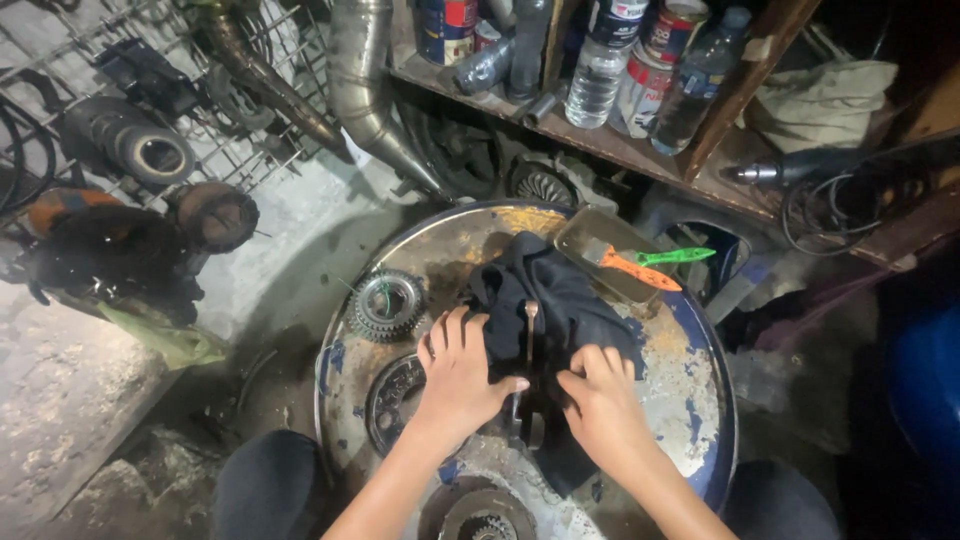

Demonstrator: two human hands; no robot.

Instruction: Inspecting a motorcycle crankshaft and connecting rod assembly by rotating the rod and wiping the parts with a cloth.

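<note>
Both hands rest on a dark cloth [556,290] spread over the top of a rusty blue metal drum [690,400]. My left hand [458,375] presses flat on the cloth's left side, thumb pointing right. My right hand [600,400] pinches the cloth at its lower right. Between the two hands a slim metal tool [529,335] lies upright on the cloth, and my fingertips close in on its lower end. A toothed gear [387,304] sits on the drum just left of the cloth.
A shallow metal tray [592,235] at the drum's far side holds an orange-handled brush [632,265] and a green-handled tool [678,256]. Round metal parts [393,400] lie at the drum's near edge. A shelf [640,155] with bottles and cans runs behind. Exhaust pipes [365,90] and tyres hang at left.
</note>
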